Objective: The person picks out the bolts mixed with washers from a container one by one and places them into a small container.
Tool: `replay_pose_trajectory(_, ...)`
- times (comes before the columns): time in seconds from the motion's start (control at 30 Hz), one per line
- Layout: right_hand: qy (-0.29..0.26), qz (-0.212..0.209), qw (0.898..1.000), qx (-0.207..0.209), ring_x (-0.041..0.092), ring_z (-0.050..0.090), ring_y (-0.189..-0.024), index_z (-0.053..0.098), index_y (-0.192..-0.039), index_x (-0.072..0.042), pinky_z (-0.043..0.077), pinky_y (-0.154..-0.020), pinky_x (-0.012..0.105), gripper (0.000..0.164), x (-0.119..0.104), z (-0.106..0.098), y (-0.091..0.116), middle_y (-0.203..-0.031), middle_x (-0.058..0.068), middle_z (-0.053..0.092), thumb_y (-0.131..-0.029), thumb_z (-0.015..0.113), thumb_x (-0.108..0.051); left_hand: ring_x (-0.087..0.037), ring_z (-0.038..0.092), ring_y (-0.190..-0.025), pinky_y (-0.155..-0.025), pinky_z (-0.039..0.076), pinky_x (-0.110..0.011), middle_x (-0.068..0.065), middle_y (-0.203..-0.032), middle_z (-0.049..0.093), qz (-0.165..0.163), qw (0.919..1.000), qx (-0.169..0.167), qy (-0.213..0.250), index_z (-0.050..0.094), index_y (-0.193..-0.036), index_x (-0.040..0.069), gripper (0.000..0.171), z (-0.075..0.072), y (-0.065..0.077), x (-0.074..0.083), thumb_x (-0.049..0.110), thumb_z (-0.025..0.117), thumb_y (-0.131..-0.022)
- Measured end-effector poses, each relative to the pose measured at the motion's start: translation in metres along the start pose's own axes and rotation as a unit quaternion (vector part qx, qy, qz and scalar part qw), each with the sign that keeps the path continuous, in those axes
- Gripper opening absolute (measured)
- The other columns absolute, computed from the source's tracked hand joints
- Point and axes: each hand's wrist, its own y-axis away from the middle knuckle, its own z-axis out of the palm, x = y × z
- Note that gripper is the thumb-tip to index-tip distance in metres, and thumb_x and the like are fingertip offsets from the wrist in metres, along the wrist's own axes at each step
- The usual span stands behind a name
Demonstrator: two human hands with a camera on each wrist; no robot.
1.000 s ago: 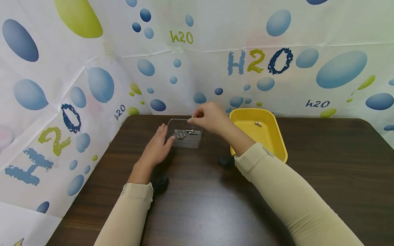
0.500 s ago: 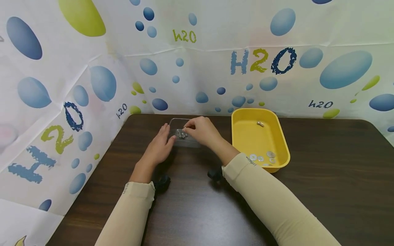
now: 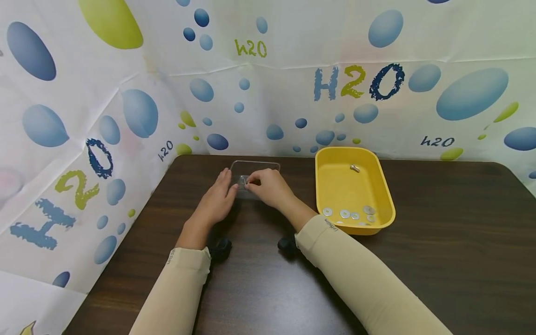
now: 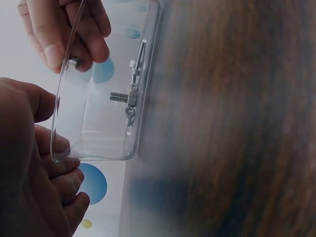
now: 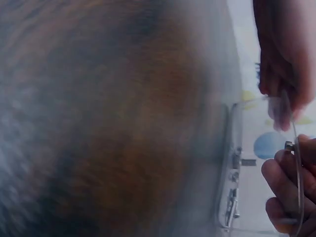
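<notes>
A clear plastic box (image 3: 256, 161) sits towards the back of the table, with several small bolts and metal fittings inside. One thick bolt (image 4: 118, 97) stands upright on the box floor in the left wrist view. My left hand (image 3: 215, 199) rests against the box's left side, fingers extended, thumb at the front. Over the box, my right hand (image 3: 270, 187) pinches a small metal bolt (image 4: 74, 61) between thumb and fingertips. Only the end of that bolt shows; the fingers hide the rest.
To the right stands a yellow tray (image 3: 356, 228), holding a bolt (image 3: 354, 168) at its back and several flat washers (image 3: 345, 214) near its front. A patterned sheet (image 3: 293, 107) rises behind the dark table (image 3: 452, 242).
My right hand has moved down and left from the box's back right rim to above its contents. The forearm no longer covers the washers in the yellow tray. The left hand stays put.
</notes>
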Motion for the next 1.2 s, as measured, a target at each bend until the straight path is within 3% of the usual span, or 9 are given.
replay_pose_trajectory(1.2,0.019,0.022,0.999,-0.013,0.019,0.066,-0.096,0.075,-0.111,-0.008,0.056,-0.087,0.032,0.023,-0.0023,0.0017,-0.0011,-0.111,0.006,0.073,-0.096,0.064,-0.022,-0.029,0.006,-0.153,-0.122,0.014,-0.05,-0.016,-0.165,0.005,-0.001,1.0,-0.002,-0.007,0.01,-0.156,-0.003,0.064,0.0007,-0.0021,0.0015,0.032,0.032,-0.108)
